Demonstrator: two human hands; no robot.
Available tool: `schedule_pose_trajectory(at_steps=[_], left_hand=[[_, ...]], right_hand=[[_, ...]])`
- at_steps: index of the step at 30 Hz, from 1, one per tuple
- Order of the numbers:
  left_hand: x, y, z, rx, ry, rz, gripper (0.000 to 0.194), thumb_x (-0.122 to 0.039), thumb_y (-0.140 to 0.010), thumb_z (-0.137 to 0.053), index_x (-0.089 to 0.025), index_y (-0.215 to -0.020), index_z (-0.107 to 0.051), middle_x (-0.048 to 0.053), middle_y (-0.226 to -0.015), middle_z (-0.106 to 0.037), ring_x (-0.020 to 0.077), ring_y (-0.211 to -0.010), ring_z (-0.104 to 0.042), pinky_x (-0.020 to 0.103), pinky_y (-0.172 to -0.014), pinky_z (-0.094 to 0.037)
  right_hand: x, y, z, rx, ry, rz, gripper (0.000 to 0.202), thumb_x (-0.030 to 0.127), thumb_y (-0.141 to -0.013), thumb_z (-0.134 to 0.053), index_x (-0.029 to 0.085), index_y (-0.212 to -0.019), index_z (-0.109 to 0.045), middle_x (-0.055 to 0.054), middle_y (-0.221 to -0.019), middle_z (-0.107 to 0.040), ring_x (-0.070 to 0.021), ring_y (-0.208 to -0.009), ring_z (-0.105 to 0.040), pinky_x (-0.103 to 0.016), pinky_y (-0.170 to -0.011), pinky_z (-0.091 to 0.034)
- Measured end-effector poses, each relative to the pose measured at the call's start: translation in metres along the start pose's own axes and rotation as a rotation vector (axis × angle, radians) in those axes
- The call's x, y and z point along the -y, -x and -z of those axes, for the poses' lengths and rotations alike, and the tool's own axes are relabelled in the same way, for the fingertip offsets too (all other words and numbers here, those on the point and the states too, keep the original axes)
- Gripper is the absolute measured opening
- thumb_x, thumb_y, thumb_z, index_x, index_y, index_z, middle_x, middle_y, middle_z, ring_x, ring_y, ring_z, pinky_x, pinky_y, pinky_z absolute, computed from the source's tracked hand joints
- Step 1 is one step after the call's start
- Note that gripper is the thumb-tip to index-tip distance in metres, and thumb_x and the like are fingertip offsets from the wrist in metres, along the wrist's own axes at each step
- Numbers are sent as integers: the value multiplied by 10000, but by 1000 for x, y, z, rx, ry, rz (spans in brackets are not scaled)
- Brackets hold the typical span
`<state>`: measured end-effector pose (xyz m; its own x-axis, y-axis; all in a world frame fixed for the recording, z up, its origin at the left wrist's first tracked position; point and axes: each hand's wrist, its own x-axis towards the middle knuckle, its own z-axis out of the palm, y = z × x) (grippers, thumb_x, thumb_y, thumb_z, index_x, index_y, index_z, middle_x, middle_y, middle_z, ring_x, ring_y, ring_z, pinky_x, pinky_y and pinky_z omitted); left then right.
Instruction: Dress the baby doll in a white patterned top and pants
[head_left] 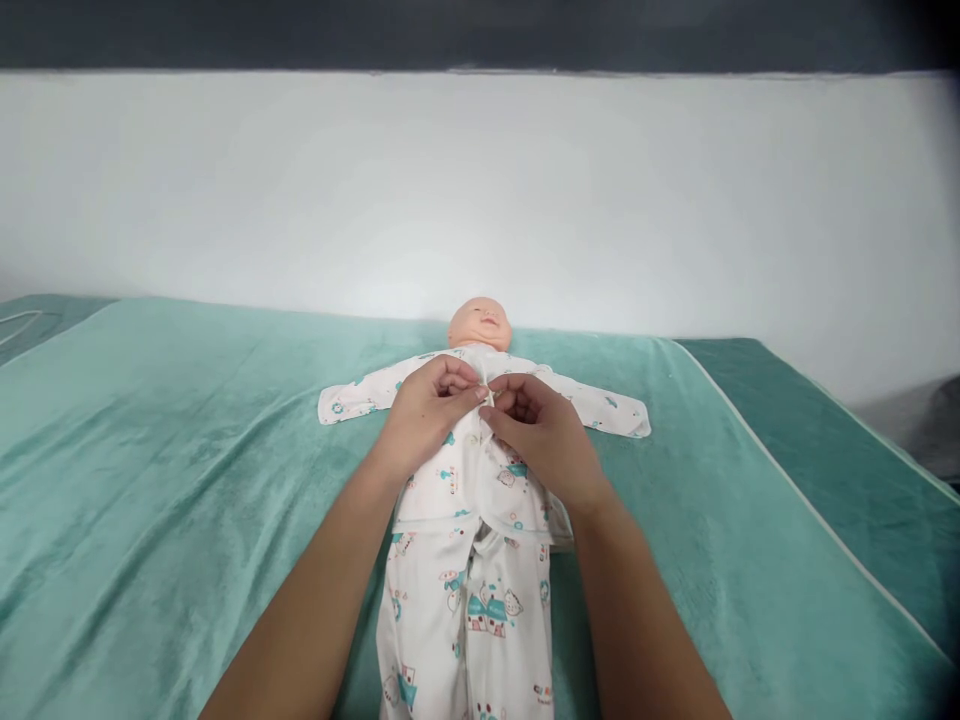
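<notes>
A baby doll (pixel 480 323) lies on its back in a white printed top (pixel 450 480) and matching trousers (pixel 506 610). The sleeves stretch out to both sides, and their ends hide the doll's hands. Over the chest, my left hand (pixel 433 405) pinches a thin white tie (pixel 490 397) between thumb and forefinger. My right hand (pixel 541 422) meets it from the other side, its fingers closed on the same tie. The fingertips of both hands nearly touch and partly cover the tie. Below them the top's front edges come together.
A light green cloth (pixel 187 450) with folds lies under the doll. Darker green fabric (pixel 847 480) with a pale edge is at the right. Behind stands a white wall (pixel 480 190) with a dark band above. A dark object (pixel 937 430) shows at the far right edge.
</notes>
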<state>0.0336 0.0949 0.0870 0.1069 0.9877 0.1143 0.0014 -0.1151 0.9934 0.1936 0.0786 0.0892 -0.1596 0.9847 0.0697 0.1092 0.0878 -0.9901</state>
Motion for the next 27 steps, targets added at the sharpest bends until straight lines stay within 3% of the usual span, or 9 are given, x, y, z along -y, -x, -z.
schedule_pose_trajectory(at_steps=[6, 11, 15, 18, 21, 24, 27], left_hand=[[-2, 2, 0, 42, 32, 12, 242, -319, -791, -727, -195, -970, -622, -4, -817, -665, 132, -771, -613, 257, -723, -454], [-6, 2, 7, 98, 144, 99, 282, -335, -770, -746, -208, -994, -631, -21, -814, -642, 69, -570, -492, 216, -529, -361], [-9, 1, 14, 107, -3, 104, 239, -352, -781, -728, -208, -955, -650, -18, -797, -622, 75, -564, -480, 219, -509, -355], [-11, 3, 17, 146, -138, 35, 181, -331, -804, -693, -208, -933, -662, -2, -809, -633, 120, -707, -561, 238, -618, -429], [-16, 8, 24, 221, -254, 31, 143, -336, -831, -650, -210, -892, -675, -1, -783, -618, 134, -718, -552, 248, -612, -418], [-24, 14, 34, 321, -353, 45, 168, -358, -856, -609, -211, -835, -689, 1, -746, -608, 131, -657, -519, 256, -571, -386], [-27, 16, 41, 438, -394, 29, 168, -361, -845, -624, -214, -803, -694, 15, -778, -645, 153, -706, -561, 265, -611, -424]], right_hand=[[1, 1, -4, 21, 291, 109, 267, 286, -840, -648, 251, -1104, -623, 52, -711, -551, -125, -643, -528, -264, -584, -418], [-1, 3, -5, 67, 247, 114, 382, 284, -852, -642, 264, -1218, -535, 56, -756, -565, -133, -674, -547, -285, -629, -447], [4, 7, -5, 76, 234, 96, 444, 298, -847, -665, 262, -1240, -461, 52, -801, -577, -140, -714, -557, -296, -666, -470], [16, 15, -5, 51, 342, 53, 383, 327, -831, -688, 256, -1133, -463, 40, -823, -601, -148, -722, -563, -301, -654, -466], [29, 24, -8, 29, 610, -6, 233, 353, -828, -680, 243, -870, -478, 25, -754, -598, -151, -650, -524, -298, -573, -393], [37, 32, -11, 41, 899, -56, 302, 339, -828, -650, 233, -691, -403, -1, -659, -563, -147, -561, -435, -303, -512, -272], [37, 36, -13, 74, 1010, -38, 309, 276, -829, -608, 232, -647, -362, -13, -617, -537, -138, -521, -376, -307, -494, -210]])
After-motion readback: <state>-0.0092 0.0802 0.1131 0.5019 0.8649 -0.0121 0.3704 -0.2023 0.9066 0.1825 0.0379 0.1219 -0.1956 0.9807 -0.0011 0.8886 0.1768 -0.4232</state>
